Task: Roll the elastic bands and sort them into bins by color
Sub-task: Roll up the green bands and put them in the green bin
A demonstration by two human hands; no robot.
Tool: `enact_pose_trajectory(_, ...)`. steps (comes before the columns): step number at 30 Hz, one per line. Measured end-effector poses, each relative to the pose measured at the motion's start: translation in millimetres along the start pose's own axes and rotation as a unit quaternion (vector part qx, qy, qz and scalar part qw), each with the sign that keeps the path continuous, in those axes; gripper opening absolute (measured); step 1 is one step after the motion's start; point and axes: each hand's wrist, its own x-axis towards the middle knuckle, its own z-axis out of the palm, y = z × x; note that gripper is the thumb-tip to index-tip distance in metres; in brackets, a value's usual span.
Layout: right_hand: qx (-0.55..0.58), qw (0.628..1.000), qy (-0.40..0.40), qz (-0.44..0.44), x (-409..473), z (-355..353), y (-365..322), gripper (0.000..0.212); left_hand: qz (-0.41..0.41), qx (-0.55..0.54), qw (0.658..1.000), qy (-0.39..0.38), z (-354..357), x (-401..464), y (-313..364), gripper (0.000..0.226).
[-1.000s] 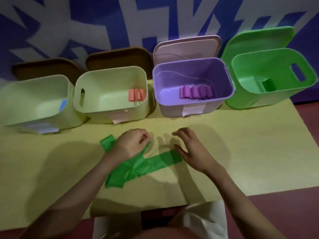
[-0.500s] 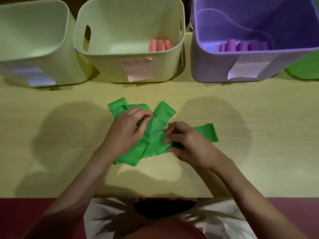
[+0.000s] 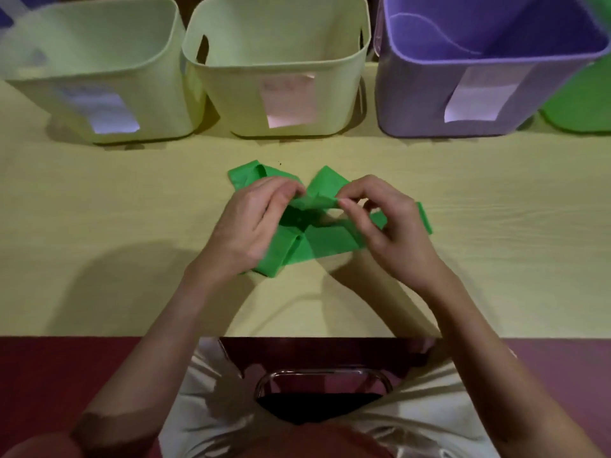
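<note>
Green band [image 3: 317,241] lies crumpled near the middle of the desk [image 3: 99,226]. Half a second ago the hands pressed it flat; now the left hand [image 3: 251,223] and right hand [image 3: 386,223] each pinch one end, lifted slightly. Rolling probably starts now.

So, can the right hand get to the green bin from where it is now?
Probably yes. The right hand pinches the green band, and the green bin stands at the table's far right with only bare tabletop between them; the bin's opening is out of view.
</note>
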Motion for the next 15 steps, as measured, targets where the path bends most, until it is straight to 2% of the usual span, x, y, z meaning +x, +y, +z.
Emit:
enact_pose_trajectory(3,0.071,0.992,0.094,0.037,0,-2,-27,0.009,-0.004,-0.017,0.996,0.082,-5,-16,8,0.026)
enact_pose_trajectory(6,0.161,0.972,0.149,0.088,7,-8,-54,0.01,0.005,-0.037,0.989,0.145,-12,-32,12,0.026)
enact_pose_trajectory(8,0.235,0.949,0.164,0.13,12,-14,-70,0.011,-0.021,-0.07,0.984,0.164,-16,-39,14,0.025)
enact_pose_trajectory(10,0.319,0.92,0.171,0.151,15,-20,-87,0.011,-0.08,-0.13,0.973,0.175,-19,-47,21,0.021)
enact_pose_trajectory(13,0.409,0.881,0.182,0.15,16,-27,-109,0.007,-0.2,-0.284,0.922,0.17,-24,-59,36,0.016)
enact_pose_trajectory(15,0.441,0.864,0.197,0.143,14,-28,-123,0.016,-0.271,-0.41,0.862,0.126,-26,-67,46,0.018)
